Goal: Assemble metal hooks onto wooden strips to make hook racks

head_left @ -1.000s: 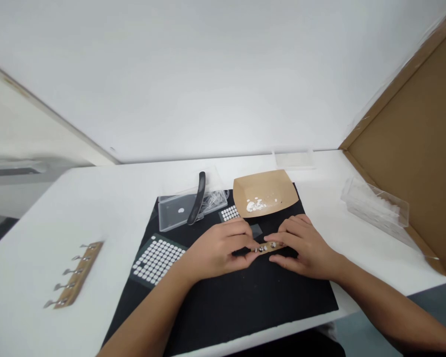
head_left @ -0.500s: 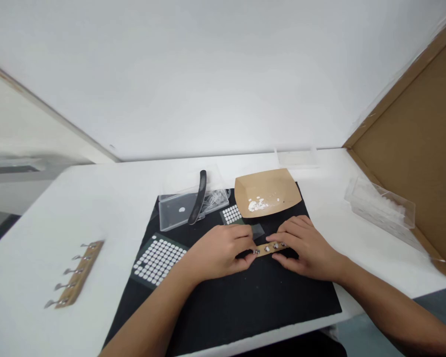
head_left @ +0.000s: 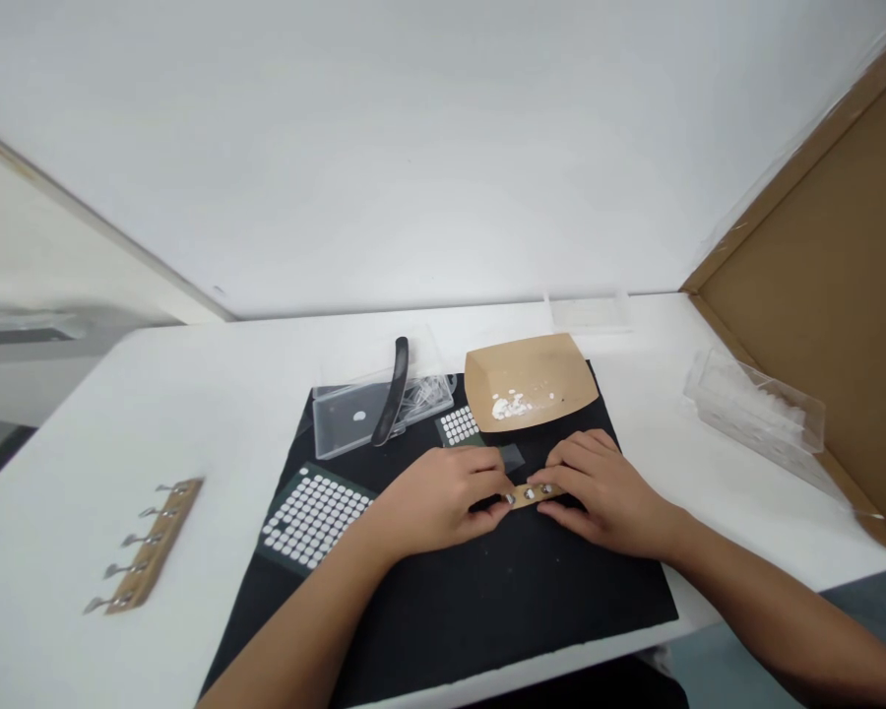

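A narrow wooden strip (head_left: 529, 494) with metal pieces and white dots lies low over the black mat (head_left: 487, 611). The fingertips of my left hand (head_left: 450, 500) pinch its left end; whether a small piece is between them too is hidden. My right hand (head_left: 609, 494) grips the right part of the strip, thumb in front and fingers behind, covering that end. Just behind the hands are a small clear piece (head_left: 513, 458) and a small sheet of white oval stickers (head_left: 459, 425). A larger sticker sheet (head_left: 317, 517) lies left of my left forearm.
A brown paper tray (head_left: 532, 369) with white bits stands behind the hands. Left of it, a black curved nail file (head_left: 392, 392) rests across a clear plastic case (head_left: 340, 433). Another wooden strip (head_left: 158, 547) with metal stems lies far left. A clear box (head_left: 757, 404) stands right.
My right hand has slid slightly left along the strip and covers more of its right end. My left hand stays at the left end, its fingertips shifted slightly right.
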Demonstrator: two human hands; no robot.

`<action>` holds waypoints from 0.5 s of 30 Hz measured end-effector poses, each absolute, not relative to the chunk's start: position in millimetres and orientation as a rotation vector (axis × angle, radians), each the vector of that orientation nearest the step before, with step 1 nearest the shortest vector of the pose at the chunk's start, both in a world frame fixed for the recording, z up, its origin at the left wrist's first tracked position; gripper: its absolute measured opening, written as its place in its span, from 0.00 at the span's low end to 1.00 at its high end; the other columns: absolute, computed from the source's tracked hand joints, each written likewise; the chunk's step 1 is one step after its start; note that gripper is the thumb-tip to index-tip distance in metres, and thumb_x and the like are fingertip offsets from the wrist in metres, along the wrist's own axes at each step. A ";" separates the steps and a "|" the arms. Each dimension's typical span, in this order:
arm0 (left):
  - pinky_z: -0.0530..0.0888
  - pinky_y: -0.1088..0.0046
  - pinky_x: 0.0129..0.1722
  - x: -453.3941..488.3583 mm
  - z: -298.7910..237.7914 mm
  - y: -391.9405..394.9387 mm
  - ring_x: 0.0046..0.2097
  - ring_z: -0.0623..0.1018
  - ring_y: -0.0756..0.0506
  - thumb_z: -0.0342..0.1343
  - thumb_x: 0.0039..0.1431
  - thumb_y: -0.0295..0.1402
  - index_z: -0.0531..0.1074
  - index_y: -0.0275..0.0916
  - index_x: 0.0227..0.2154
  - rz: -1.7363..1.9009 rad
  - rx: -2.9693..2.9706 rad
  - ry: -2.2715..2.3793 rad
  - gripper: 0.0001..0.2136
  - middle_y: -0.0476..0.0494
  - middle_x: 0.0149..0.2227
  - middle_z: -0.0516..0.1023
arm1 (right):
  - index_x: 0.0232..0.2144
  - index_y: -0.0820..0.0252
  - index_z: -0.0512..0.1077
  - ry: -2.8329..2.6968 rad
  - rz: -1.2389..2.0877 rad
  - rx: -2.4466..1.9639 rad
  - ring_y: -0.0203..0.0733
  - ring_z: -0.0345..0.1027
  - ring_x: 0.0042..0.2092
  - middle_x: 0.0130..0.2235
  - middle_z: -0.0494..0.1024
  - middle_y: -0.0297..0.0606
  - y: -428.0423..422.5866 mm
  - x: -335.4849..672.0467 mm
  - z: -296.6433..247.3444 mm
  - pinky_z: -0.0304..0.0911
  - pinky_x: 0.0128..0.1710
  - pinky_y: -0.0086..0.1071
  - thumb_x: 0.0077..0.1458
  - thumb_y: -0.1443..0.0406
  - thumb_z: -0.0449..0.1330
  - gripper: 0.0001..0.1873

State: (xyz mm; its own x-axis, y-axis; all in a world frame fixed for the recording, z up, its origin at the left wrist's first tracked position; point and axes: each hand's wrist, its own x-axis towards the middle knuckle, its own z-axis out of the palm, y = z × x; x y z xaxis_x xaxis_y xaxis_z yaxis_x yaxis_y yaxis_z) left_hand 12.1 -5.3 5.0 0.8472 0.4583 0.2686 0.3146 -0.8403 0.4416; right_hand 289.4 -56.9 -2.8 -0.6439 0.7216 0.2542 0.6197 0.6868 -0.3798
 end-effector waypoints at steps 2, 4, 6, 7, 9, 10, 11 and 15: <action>0.76 0.72 0.37 11.4 3.9 -4.0 0.37 0.82 0.46 0.60 0.68 0.28 0.81 0.39 0.41 0.508 2.610 0.573 0.05 0.45 0.37 0.81 | 0.52 0.56 0.75 -2.516 0.372 -1.047 0.47 0.68 0.46 0.44 0.78 0.40 -56.8 289.2 -2.7 0.56 0.46 0.43 0.70 0.62 0.65 0.10; 0.76 0.71 0.39 11.2 2.9 -2.9 0.39 0.81 0.45 0.60 0.68 0.28 0.81 0.39 0.41 0.493 2.581 0.563 0.05 0.44 0.37 0.81 | 0.51 0.56 0.76 -2.516 0.380 -1.047 0.47 0.68 0.45 0.44 0.78 0.39 -56.6 288.5 -2.8 0.55 0.47 0.42 0.70 0.62 0.65 0.10; 0.76 0.71 0.40 11.5 2.5 -2.0 0.39 0.81 0.45 0.59 0.69 0.28 0.81 0.39 0.41 0.482 2.544 0.558 0.05 0.43 0.38 0.81 | 0.51 0.56 0.76 -2.516 0.384 -1.048 0.46 0.68 0.45 0.44 0.78 0.39 -56.2 287.9 -3.3 0.55 0.47 0.42 0.70 0.62 0.65 0.10; 0.76 0.70 0.41 11.8 2.6 -1.6 0.40 0.81 0.45 0.59 0.70 0.28 0.81 0.39 0.41 0.474 2.523 0.558 0.05 0.43 0.38 0.81 | 0.51 0.56 0.76 -2.518 0.383 -1.050 0.46 0.68 0.45 0.44 0.78 0.39 -55.8 287.7 -3.8 0.55 0.47 0.42 0.71 0.62 0.65 0.10; 0.76 0.70 0.43 12.5 3.5 -1.1 0.40 0.80 0.44 0.59 0.71 0.29 0.81 0.39 0.41 0.453 2.479 0.553 0.05 0.43 0.38 0.80 | 0.51 0.56 0.77 -2.522 0.381 -1.060 0.46 0.68 0.45 0.44 0.78 0.38 -55.2 287.6 -5.1 0.54 0.46 0.42 0.71 0.62 0.65 0.09; 0.76 0.69 0.44 12.9 4.1 -0.9 0.41 0.79 0.44 0.59 0.72 0.29 0.81 0.39 0.40 0.442 2.460 0.547 0.05 0.43 0.38 0.80 | 0.51 0.56 0.77 -2.524 0.381 -1.066 0.46 0.68 0.45 0.43 0.78 0.38 -55.0 287.8 -5.7 0.54 0.47 0.41 0.71 0.62 0.64 0.08; 0.75 0.69 0.45 13.3 4.8 -0.8 0.41 0.79 0.44 0.59 0.72 0.29 0.80 0.39 0.40 0.432 2.443 0.541 0.06 0.43 0.38 0.80 | 0.50 0.55 0.77 -2.527 0.382 -1.070 0.46 0.68 0.45 0.43 0.78 0.38 -54.9 288.0 -6.2 0.54 0.47 0.41 0.72 0.62 0.64 0.08; 0.74 0.69 0.46 14.5 6.1 -0.8 0.42 0.78 0.44 0.58 0.73 0.29 0.80 0.39 0.39 0.403 2.388 0.546 0.06 0.44 0.38 0.80 | 0.50 0.55 0.77 -2.528 0.393 -1.078 0.46 0.68 0.45 0.43 0.78 0.38 -55.3 288.7 -7.2 0.54 0.47 0.42 0.73 0.62 0.63 0.07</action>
